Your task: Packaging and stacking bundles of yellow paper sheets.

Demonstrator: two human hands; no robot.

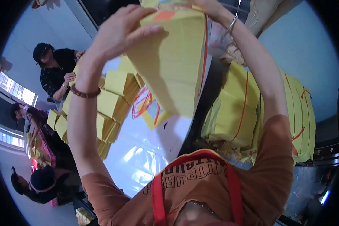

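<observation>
A tall stack of yellow paper (177, 64) stands in front of me on the white-covered table, with an orange patch near its far end and a red string along its right side. My left hand (126, 30) is closed over the stack's far left corner, thumb lying along its face and fingers at the top edge. At the far right corner, my right hand (213, 9) grips the stack; its fingers are partly cut off by the picture's upper edge. Loose red strings (142, 103) and a yellow sheet (152, 118) lie by the stack's near end.
Several yellow paper bundles (109, 101) fill the table's left side. Large bundles tied with red string (237, 105) stand at the right. The white table cover (135, 154) shows between. A person in black (56, 71) works across the bundles; other people (45, 184) are farther left.
</observation>
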